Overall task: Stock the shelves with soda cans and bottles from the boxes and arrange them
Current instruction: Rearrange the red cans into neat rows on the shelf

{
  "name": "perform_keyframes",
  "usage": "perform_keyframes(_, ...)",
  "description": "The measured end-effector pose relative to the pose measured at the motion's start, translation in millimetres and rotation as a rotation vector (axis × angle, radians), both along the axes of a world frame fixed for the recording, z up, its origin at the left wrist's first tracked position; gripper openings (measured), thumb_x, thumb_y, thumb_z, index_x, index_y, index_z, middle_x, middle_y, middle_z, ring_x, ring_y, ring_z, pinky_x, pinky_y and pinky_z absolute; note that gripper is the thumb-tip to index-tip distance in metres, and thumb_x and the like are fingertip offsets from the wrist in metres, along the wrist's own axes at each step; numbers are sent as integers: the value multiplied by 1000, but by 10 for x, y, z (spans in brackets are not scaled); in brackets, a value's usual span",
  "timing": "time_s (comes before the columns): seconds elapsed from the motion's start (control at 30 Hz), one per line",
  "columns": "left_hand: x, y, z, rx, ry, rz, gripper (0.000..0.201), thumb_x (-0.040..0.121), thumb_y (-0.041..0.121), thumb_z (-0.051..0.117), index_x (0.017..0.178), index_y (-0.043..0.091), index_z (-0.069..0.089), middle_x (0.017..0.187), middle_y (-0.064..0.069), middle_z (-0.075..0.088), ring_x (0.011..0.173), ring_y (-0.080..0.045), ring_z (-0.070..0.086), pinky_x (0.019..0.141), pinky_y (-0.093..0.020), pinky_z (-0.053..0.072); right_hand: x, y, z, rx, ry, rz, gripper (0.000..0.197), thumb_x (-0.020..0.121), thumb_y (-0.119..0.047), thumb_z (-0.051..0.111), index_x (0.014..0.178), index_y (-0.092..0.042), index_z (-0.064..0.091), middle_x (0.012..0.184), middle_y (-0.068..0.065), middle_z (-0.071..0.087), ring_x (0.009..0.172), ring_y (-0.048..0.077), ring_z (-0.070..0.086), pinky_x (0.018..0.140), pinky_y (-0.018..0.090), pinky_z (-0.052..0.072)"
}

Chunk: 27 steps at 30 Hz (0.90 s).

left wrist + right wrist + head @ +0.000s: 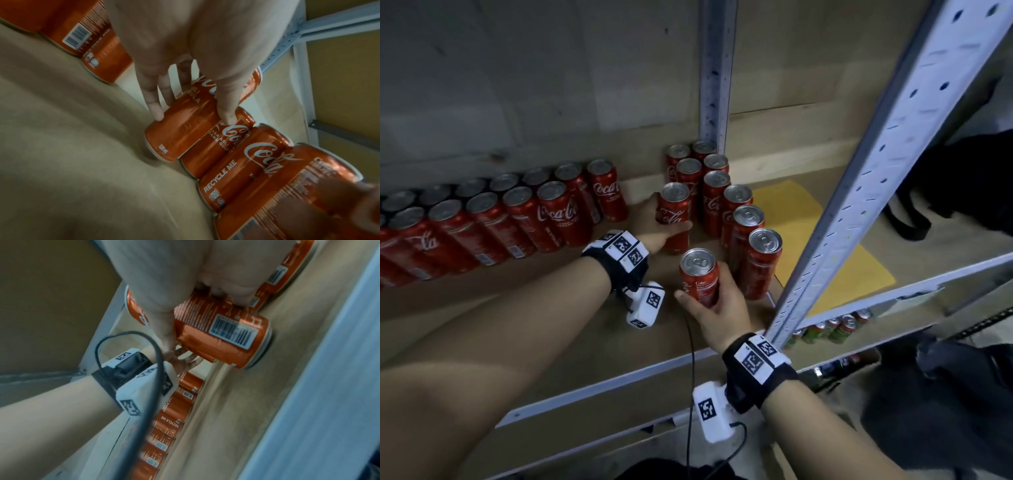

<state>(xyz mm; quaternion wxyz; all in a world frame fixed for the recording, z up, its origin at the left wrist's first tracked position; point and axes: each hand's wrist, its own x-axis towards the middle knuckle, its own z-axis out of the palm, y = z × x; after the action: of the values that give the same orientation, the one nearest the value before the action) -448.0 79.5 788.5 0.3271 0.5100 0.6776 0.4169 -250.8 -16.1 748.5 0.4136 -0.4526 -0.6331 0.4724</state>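
Red cola cans stand on the brown shelf board (pixel 534 308): a double row at the left (pixel 482 222) and a column by the right post (pixel 726 202). My left hand (pixel 654 224) grips one upright can (pixel 675 212) between these groups, thumb in front and fingers behind; in the left wrist view that can (pixel 185 134) stands on the board against its neighbours. Nearer the front, my right hand (pixel 722 308) grips another upright can (pixel 699 274) beside the column's front end. Its barcode side (pixel 222 337) shows, base close to the board; I cannot tell if it touches.
A slanted perforated metal upright (pixel 876 171) crosses close to my right wrist, and a second post (pixel 715 68) stands behind the column. A yellow sheet (pixel 808 240) lies on the neighbouring shelf. Green cans (pixel 835 329) sit on a lower shelf. A black bag (pixel 962 188) lies at the right.
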Motion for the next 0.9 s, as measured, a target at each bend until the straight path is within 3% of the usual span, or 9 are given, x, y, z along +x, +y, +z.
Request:
perform_keyframes(0.07, -12, 77, 3, -3, 30, -42, 96, 46, 70, 88, 127, 33, 54, 126, 6, 68, 115, -16, 65, 102, -49, 51, 16, 2, 0, 9, 1, 0, 56, 80, -36, 86, 125, -33, 52, 120, -10, 67, 113, 4, 63, 103, 33, 50)
perform_keyframes(0.13, 108, 13, 189, -17, 48, -77, 89, 61, 51, 92, 135, 25, 50, 133, 2, 64, 121, -19, 61, 105, -44, 49, 32, -3, 2, 12, 17, 3, 56, 83, -24, 85, 128, -28, 52, 122, -9, 67, 115, 2, 63, 102, 26, 49)
perform_keyframes(0.2, 139, 55, 207, -2, 52, -119, 75, 77, 22, 87, 140, 13, 47, 135, 1, 59, 123, -15, 55, 100, -22, 45, 30, 3, -17, 0, 44, -3, 57, 84, -13, 83, 131, -18, 52, 124, -6, 67, 116, 1, 63, 100, 20, 49)
perform_keyframes(0.27, 161, 107, 185, 27, 42, -129, 70, 81, 13, 82, 141, 9, 46, 136, 0, 57, 121, -10, 52, 90, -10, 40, -3, 5, -22, -9, 64, -27, 59, 84, -8, 83, 133, -14, 51, 125, -5, 66, 116, 1, 63, 98, 17, 49)
perform_keyframes(0.43, 152, 247, 59, 98, -69, -131, 74, 76, 10, 86, 139, 8, 47, 137, -7, 61, 127, -20, 57, 110, -48, 44, -142, 14, -34, -1, 95, -127, 62, 83, -5, 83, 134, -18, 51, 127, -8, 65, 118, -1, 62, 99, 17, 49)
perform_keyframes(0.5, 117, 288, 21, 95, -85, -133, 76, 73, 9, 88, 137, 9, 46, 134, -5, 61, 123, -19, 58, 107, -46, 47, -218, 19, -28, 10, 81, -174, 64, 82, -18, 86, 134, -26, 50, 129, -12, 64, 121, 1, 61, 104, 23, 48)
perform_keyframes(0.6, -15, 356, -62, 38, -82, -145, 77, 72, 2, 86, 135, 9, 43, 121, -3, 60, 109, -20, 60, 94, -39, 52, -282, 11, -32, 24, -12, -260, 63, 79, -34, 87, 130, -38, 51, 124, -23, 62, 118, -6, 59, 103, 18, 45)
perform_keyframes(0.7, -145, 405, -161, 17, -43, -199, 67, 73, 1, 86, 128, 7, 47, 111, -6, 60, 103, -30, 64, 88, -41, 56, -255, -61, -125, 40, -140, -348, 70, 72, -46, 85, 133, -37, 53, 127, -13, 63, 118, 7, 62, 103, 36, 52)
perform_keyframes(0.9, -246, 490, -110, 21, 53, -308, 61, 72, 8, 89, 116, 18, 48, 103, 1, 63, 97, -26, 67, 87, -41, 57, -293, -178, -109, 36, -249, -471, 75, 75, -24, 91, 141, -22, 57, 131, -6, 52, 113, 10, 60, 102, 26, 51)
